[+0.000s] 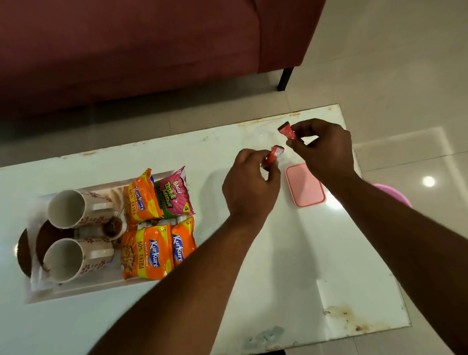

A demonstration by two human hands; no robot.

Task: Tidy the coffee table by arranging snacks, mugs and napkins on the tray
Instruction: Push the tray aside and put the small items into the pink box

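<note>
Your left hand [249, 190] and right hand [325, 151] each pinch a red sachet [273, 155] above bare desk [290, 272]; pink lid [304, 185] lies just beneath your right grip, tray [72, 291] well left.

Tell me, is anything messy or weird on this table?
Yes. The table has brownish stains and chipped-looking patches near its front right corner. Both mugs lie on their sides in the tray, not standing. The pink lid sits alone, outside the tray.
</note>
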